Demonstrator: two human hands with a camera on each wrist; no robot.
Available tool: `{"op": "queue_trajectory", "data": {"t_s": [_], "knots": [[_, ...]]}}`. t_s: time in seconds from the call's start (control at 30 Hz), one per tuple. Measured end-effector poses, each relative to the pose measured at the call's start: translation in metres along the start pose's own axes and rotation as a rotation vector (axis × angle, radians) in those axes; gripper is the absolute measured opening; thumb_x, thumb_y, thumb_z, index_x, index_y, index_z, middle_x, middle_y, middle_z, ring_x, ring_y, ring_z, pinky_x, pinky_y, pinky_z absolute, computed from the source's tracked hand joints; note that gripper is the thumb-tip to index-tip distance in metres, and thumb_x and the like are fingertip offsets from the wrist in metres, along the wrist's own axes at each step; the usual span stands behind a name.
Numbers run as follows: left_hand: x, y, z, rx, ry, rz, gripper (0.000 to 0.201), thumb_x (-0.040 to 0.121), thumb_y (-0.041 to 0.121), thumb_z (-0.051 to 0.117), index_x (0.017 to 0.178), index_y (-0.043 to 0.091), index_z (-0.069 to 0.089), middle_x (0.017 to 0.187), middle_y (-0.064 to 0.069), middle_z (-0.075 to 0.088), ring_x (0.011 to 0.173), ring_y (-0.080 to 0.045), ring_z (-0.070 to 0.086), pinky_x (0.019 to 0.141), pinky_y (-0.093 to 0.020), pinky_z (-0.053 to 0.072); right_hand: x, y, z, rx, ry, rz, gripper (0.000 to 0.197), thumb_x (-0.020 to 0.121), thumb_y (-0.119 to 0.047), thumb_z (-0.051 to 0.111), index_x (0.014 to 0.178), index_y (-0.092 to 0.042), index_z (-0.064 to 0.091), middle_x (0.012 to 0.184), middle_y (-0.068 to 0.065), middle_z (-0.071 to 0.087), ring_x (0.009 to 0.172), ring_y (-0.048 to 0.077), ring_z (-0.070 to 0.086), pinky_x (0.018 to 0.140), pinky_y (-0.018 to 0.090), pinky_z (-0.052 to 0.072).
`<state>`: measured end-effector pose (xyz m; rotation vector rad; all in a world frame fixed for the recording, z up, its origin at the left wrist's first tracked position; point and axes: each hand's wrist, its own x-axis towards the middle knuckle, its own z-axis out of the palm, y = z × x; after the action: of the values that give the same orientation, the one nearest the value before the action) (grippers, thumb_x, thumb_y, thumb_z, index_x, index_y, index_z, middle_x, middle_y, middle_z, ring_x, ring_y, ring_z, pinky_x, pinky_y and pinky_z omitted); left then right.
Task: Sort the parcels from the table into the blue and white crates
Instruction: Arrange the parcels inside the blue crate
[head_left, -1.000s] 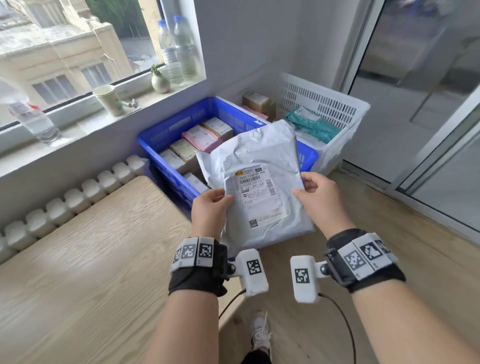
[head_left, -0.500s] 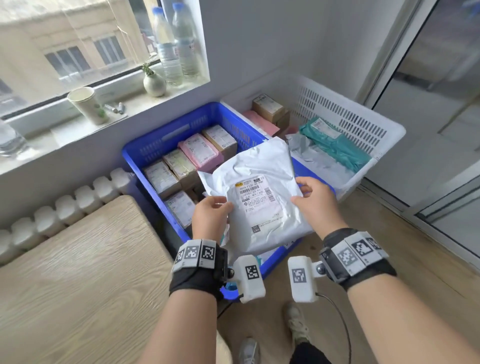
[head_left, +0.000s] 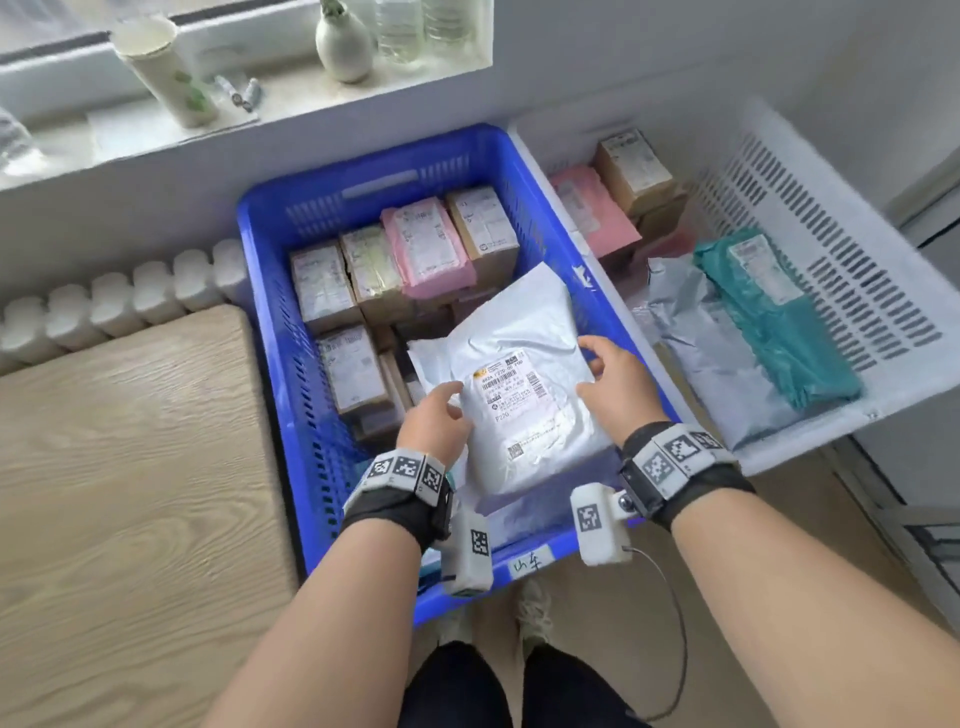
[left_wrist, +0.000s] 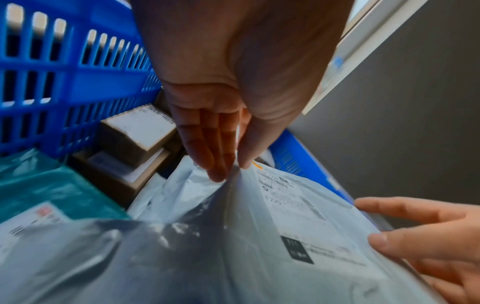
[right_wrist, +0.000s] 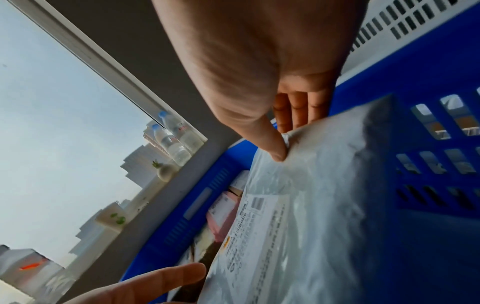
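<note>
A grey-white plastic mailer parcel (head_left: 524, 400) with a printed label hangs low inside the blue crate (head_left: 270, 332), over its near right part. My left hand (head_left: 447, 410) pinches the parcel's left edge (left_wrist: 259, 236) between thumb and fingers (left_wrist: 221, 170). At the right edge, my right hand (head_left: 592, 374) has its thumb (right_wrist: 278, 154) on top of the parcel (right_wrist: 311, 226) and its fingers beneath. Brown boxes (head_left: 358, 369) and a pink parcel (head_left: 426, 249) fill the crate's far and left parts. The white crate (head_left: 841, 312) stands directly to the right.
The white crate holds a teal parcel (head_left: 779, 322), a grey bag (head_left: 701, 353), a pink parcel and brown boxes. A wooden table (head_left: 130, 467) borders the blue crate on the left. Behind are a radiator (head_left: 119, 296) and a sill with a cup (head_left: 166, 73) and vase (head_left: 345, 47).
Both hands have carried the parcel forward and down, from above the crate's near rim to inside the blue crate. My view has tilted down over the crates.
</note>
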<state>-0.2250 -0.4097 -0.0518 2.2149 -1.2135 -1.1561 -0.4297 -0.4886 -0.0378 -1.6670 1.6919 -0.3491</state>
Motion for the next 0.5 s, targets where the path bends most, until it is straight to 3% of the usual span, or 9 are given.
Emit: {"op": "queue_trajectory", "data": {"t_s": [0.07,0.17,0.3,0.37,0.5], "knots": [[0.006,-0.003,0.012,0.030,-0.031,-0.010,0.045,0.092,0.017,0.052,0.136,0.025,0.054,0.107,-0.001,0.070,0.097,-0.023,0.067,0.090,-0.035,0.053,0.013,0.013,0.006,-0.085,-0.084,0.031,0.066,0.081,0.000,0.058,0.143,-0.021,0.048,0.120,0.015,0.059,0.110,0.030,0.057,0.088,0.029,0.041],[0.015,-0.011,0.028,0.100,-0.119,-0.027,0.038,0.093,0.012,0.048,0.125,0.027,0.063,0.112,-0.006,0.070,0.099,-0.029,0.066,0.083,-0.032,0.051,0.026,0.027,0.017,-0.185,-0.211,0.081,0.075,0.081,-0.002,0.062,0.149,-0.024,0.038,0.129,0.020,0.053,0.117,0.034,0.055,0.096,0.033,0.042],[0.031,-0.017,0.039,0.210,-0.269,-0.076,0.036,0.094,0.016,0.049,0.124,0.029,0.064,0.123,-0.006,0.066,0.106,-0.026,0.064,0.089,-0.030,0.050,0.035,0.038,0.028,-0.323,-0.401,0.198,0.086,0.083,-0.016,0.073,0.154,-0.024,0.025,0.149,0.019,0.036,0.137,0.035,0.037,0.111,0.042,0.035],[0.035,-0.017,0.042,0.252,-0.335,-0.095,0.033,0.095,0.018,0.052,0.122,0.029,0.065,0.126,-0.008,0.064,0.108,-0.027,0.064,0.093,-0.031,0.050,0.038,0.041,0.031,-0.375,-0.460,0.231,0.088,0.082,-0.021,0.076,0.154,-0.018,0.024,0.153,0.015,0.035,0.138,0.033,0.038,0.110,0.045,0.036],[0.040,-0.010,0.042,0.435,-0.406,-0.063,0.037,0.098,0.020,0.049,0.131,0.031,0.060,0.134,-0.003,0.059,0.114,-0.024,0.060,0.092,-0.028,0.048,0.044,0.037,0.028,-0.401,-0.486,0.211,0.078,0.084,-0.022,0.076,0.149,-0.011,0.035,0.151,0.011,0.042,0.137,0.028,0.042,0.110,0.039,0.037]]}}
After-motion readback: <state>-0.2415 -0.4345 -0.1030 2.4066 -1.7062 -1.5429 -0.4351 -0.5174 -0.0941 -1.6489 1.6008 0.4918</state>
